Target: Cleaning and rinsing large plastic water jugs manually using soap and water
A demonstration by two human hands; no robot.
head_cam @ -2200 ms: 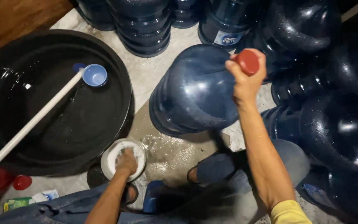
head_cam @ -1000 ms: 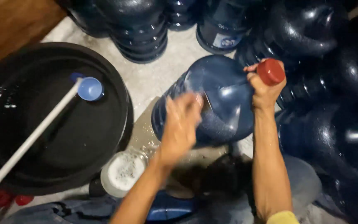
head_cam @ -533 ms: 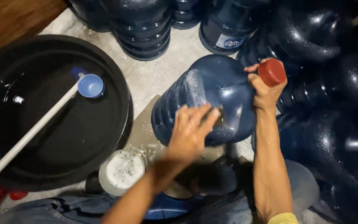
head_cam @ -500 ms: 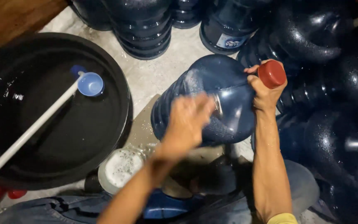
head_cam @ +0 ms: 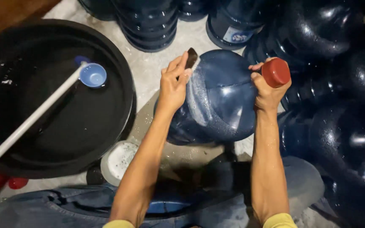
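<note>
Two hands worked one big blue water jug tilted on the wet floor: the left hand pinched a dark brush against its soapy side, the right hand gripped its red-capped neck. Suds covered only one strip; the rest looked unscrubbed.

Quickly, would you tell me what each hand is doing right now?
Left hand: closed on a dark scrub brush against the blue water jug.
Right hand: closed around the jug's red-capped neck.
</note>
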